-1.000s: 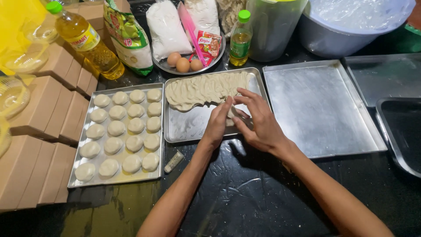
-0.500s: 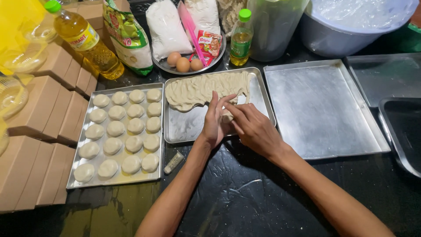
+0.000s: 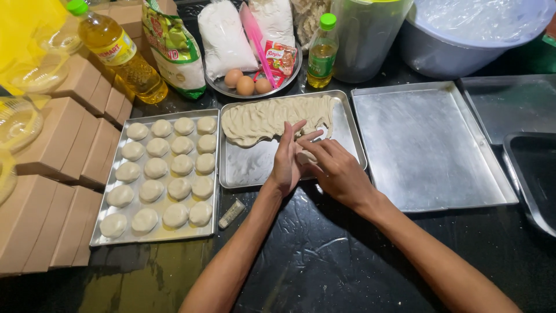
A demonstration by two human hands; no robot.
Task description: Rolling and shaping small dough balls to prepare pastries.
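1. Where both forearms cross the dark tabletop (image 3: 324,261), the left hand (image 3: 288,159) and right hand (image 3: 336,169) meet over the near edge of the middle tray (image 3: 255,168), pinching a small dough piece (image 3: 305,155) between them.
2. A small wrapped block (image 3: 231,213) lies just left of the wrists.
3. Left, a tray (image 3: 155,235) carries rows of dough rounds (image 3: 165,168).
4. A dough sheet (image 3: 269,119) fills the middle tray's far end.
5. Beyond, eggs (image 3: 246,84), bags and oil bottles (image 3: 322,52) line the far edge.

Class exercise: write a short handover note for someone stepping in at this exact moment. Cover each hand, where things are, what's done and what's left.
Left hand and right hand: together over the middle tray, pressing a small dough piece between them.
Dough sheet: across that tray's far end.
Done: shaped rounds fill the left tray in rows.
Left: most of the sheet; the right tray is bare.
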